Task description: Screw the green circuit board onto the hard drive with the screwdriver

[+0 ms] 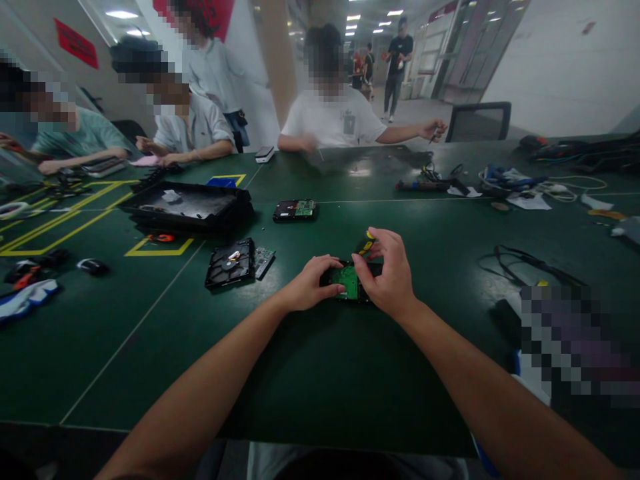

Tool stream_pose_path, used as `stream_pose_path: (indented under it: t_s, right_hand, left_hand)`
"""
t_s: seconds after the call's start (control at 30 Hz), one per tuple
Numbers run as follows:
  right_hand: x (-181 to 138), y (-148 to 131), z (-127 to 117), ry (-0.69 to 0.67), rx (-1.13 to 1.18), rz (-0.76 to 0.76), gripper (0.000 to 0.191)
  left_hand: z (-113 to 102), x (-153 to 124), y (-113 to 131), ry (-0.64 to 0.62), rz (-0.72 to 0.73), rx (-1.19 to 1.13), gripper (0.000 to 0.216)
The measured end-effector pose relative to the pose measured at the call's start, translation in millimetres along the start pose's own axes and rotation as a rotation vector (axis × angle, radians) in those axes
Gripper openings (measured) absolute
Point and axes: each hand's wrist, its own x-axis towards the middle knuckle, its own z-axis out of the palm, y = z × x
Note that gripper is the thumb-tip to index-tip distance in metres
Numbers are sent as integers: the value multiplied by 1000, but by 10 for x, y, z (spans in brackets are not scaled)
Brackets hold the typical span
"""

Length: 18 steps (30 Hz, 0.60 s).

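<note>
A black hard drive (pixel 349 283) with a green circuit board facing up lies on the dark green table (pixel 310 373) in front of me. My left hand (pixel 311 283) grips its left edge with curled fingers. My right hand (pixel 387 270) is closed on a screwdriver with a yellow and black handle (pixel 367 243), held upright over the drive's right side. The screwdriver's tip is hidden behind my fingers.
An opened hard drive (pixel 231 263) with a loose circuit board lies to the left, another drive (pixel 296 210) farther back. A stack of black trays (pixel 187 208) stands at the back left. Cables (pixel 525 263) and tools lie on the right. Several people sit around the table.
</note>
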Motion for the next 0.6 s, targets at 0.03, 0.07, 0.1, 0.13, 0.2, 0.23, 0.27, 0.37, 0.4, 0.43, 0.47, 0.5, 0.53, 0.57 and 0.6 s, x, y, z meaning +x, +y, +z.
stream_pose_path:
  t_s: [0.03,0.07,0.1,0.13,0.2,0.23,0.27,0.37,0.4,0.43,0.47,0.5,0.53,0.57,0.6]
  right_hand:
    - [2,-2,-3,-9,6,-2,63]
    - [3,-4,-4,-18,16,-2,63]
    - [2,-5,-3,-26,27,1,63]
    - [1,-6,-1,-31,36,8,63]
    - [-1,-6,3,-28,38,22,62]
    - [-1,-5,4,-22,33,26,62]
    - [-1,-3,5,-15,25,28,62]
    - [-1,4,4,-17,21,28,63]
    - [-2,5,4,-25,26,28,64]
    - [-3,7,3,-33,29,29,65]
    - [-3,7,2,-36,31,30,66]
    - [-3,7,1,-36,28,31,66]
    - [-2,6,-1,-32,20,31,66]
    - [-1,4,-4,-28,11,30,66]
    - [1,2,-6,-23,4,28,66]
  left_hand:
    - [-1,-1,-2,2,4,-3,49]
    - [-1,-1,-5,2,6,-5,50]
    - [0,-1,-10,1,7,-4,50]
    - [1,-1,-15,1,5,-1,51]
    - [5,1,-24,1,3,9,51]
    - [6,2,-27,2,4,14,51]
    - [7,2,-28,4,6,17,51]
    - [3,1,-21,3,11,22,51]
    - [1,0,-16,2,11,23,51]
    - [-2,0,-11,1,9,23,50]
    - [-5,0,-6,-1,6,24,50]
    - [-7,0,-1,-2,4,26,50]
    - [-9,1,4,-3,2,27,49]
    - [-11,2,7,-3,3,27,49]
    - [-11,3,9,-2,6,27,49]
